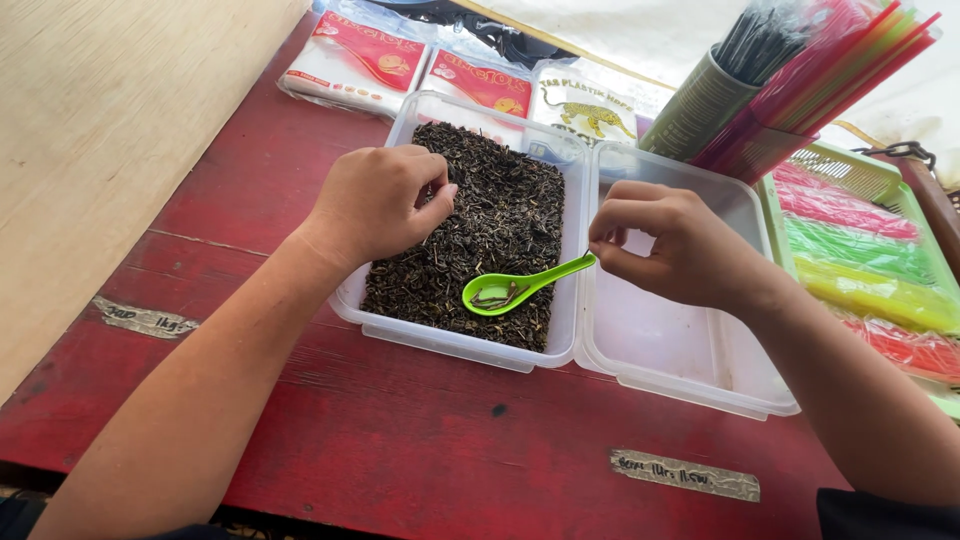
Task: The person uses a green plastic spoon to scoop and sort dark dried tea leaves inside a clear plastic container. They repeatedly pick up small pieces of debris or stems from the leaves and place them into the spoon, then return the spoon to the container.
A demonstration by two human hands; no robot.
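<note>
Left hand (375,205) pinches tea leaves (480,240) — right hand (680,245) pinches green spoon (520,287) handle.

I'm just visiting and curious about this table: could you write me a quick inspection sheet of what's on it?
Surface: red wooden table, worn paint, taped paper labels.
Job's things: clear tub of dark dried leaves; green spoon lying in it; open lid alongside.
Clutter: red-and-white packets, cup of straws, green basket of coloured packs.
Hands: left hand pinching over the leaves; right hand at the spoon's handle.
Cables: nothing seen.
Surroundings: pale board at left.
</note>
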